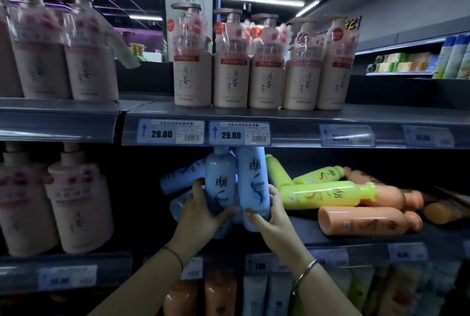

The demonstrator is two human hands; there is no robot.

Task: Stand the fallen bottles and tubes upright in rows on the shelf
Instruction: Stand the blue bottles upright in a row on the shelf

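Head view showed the middle shelf [356, 239] in disorder, with both hands at work on its left side. The left hand [201, 210] was wrapped around the lower half of a pale blue bottle [220, 178], and the right hand [270, 219] gripped the base of a second blue bottle [253, 183] just beside it, the two bottles touching and roughly upright, their caps up near the price strip [239, 133] of the shelf above. Whether their bases already rested on the shelf could not be told. Behind the left hand more blue bottles [181, 178] lay on their sides. To the right, yellow bottles [328, 194] and orange bottles [366, 221] lay fallen in a loose pile.

To do this step well, it seemed best to lower both bottles until their bases sat flat, labels facing out, pressed side by side at the left end so a row could start there. Each hand should probably let go only once its bottle stood steady, since tall narrow bottles tip easily and the leaning ones behind could knock them. Clearing those fallen blue bottles next would likely give the row room to extend backward.
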